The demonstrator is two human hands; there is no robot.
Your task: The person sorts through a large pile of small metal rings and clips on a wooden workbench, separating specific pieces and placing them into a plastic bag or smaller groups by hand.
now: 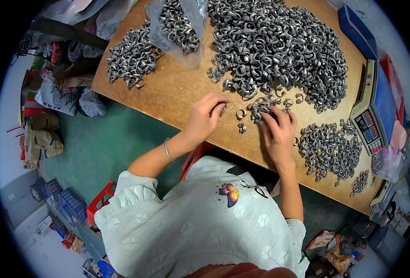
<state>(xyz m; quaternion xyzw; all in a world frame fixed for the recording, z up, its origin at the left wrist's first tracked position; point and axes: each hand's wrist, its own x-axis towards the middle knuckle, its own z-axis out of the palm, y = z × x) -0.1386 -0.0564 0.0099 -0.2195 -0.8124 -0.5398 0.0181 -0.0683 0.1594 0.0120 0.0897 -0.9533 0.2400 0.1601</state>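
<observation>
Grey metal rings lie in heaps on a brown wooden table [177, 99]. The largest heap of rings [274, 46] covers the far middle. My left hand [204, 118], wearing a bracelet [168, 150], is at the near edge with thumb and forefinger closed around a ring [222, 110], partly hidden. My right hand [280, 129] reaches over a small cluster of rings [259, 106] in front of the big heap. Its fingers are bent and apart, with the tips touching the cluster. Between my hands lie a loose ring [241, 114] and another small ring piece [242, 128].
A smaller ring heap [133, 55] and a clear plastic bag of rings [179, 32] lie far left. Right of my right hand is another heap [330, 150], beside a digital scale [369, 125]. A blue tray [357, 32] stands far right. A red stool [102, 199] is behind left.
</observation>
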